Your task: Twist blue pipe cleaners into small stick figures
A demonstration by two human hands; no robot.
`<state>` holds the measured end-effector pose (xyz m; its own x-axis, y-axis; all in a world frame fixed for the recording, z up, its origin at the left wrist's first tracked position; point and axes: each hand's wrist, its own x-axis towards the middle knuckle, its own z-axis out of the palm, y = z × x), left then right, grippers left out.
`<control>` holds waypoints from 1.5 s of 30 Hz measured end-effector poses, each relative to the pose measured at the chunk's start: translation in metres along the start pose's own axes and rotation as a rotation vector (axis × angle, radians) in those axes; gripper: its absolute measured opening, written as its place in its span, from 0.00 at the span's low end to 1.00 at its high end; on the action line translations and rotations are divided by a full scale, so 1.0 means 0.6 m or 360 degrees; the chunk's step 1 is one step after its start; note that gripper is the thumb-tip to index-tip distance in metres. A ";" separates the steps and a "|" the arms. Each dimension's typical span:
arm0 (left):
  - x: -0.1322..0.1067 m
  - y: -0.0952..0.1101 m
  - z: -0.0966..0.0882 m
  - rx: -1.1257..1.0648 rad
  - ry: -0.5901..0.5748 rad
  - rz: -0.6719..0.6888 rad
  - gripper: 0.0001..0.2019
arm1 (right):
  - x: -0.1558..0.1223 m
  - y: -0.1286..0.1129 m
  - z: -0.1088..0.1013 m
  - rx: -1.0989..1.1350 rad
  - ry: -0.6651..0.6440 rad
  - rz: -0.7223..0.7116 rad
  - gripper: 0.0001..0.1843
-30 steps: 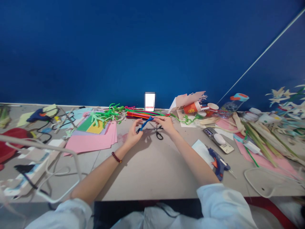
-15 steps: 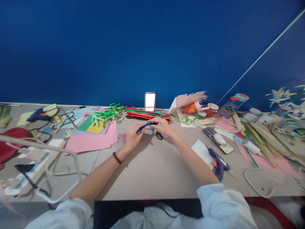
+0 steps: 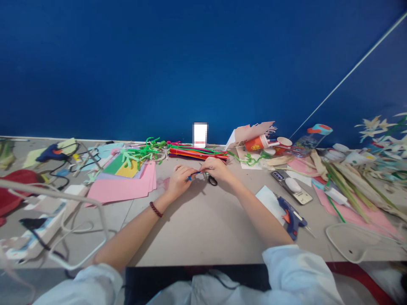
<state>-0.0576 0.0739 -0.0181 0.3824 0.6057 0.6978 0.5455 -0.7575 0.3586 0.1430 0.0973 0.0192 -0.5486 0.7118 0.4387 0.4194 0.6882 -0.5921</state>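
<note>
My left hand (image 3: 178, 180) and my right hand (image 3: 216, 168) meet above the grey table (image 3: 197, 224), both pinched on a short blue pipe cleaner (image 3: 193, 174) stretched between them. Most of the pipe cleaner is hidden inside my fingers. Black-handled scissors (image 3: 211, 180) lie on the table just under my right hand. A bundle of coloured pipe cleaners (image 3: 197, 152) lies right behind my hands. A beaded bracelet (image 3: 155, 209) sits on my left wrist.
A stack of coloured paper (image 3: 124, 180) lies to the left, with green pipe cleaners (image 3: 143, 153) on it. A blue glue gun (image 3: 291, 216) and a phone (image 3: 291, 186) lie to the right. Paper cups (image 3: 257, 143), dried stalks (image 3: 349, 186) and cables (image 3: 63, 220) crowd the sides.
My hands have drawn closer together and lower toward the table. The blue pipe cleaner, earlier held slanted and longer, now shows only as a short piece between my fingers.
</note>
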 end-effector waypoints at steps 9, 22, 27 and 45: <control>-0.001 -0.015 0.004 0.0055 0.0221 -0.0131 0.06 | 0.000 -0.012 -0.001 0.0015 0.0115 0.0197 0.16; -0.002 -0.017 0.005 0.0004 0.0247 -0.0190 0.07 | -0.007 0.007 -0.031 0.0154 0.0225 0.0346 0.39; -0.003 -0.018 0.007 -0.0009 0.0236 -0.0161 0.07 | -0.010 0.005 -0.041 0.0097 0.0164 0.0203 0.27; 0.006 0.007 -0.001 -0.0364 0.0593 -0.0536 0.32 | 0.002 -0.017 0.008 0.0861 0.0515 0.0775 0.12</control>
<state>-0.0543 0.0729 -0.0136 -0.0977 0.7280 0.6786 0.4002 -0.5956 0.6965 0.1345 0.0907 0.0226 -0.1220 0.9776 0.1713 0.1031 0.1842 -0.9775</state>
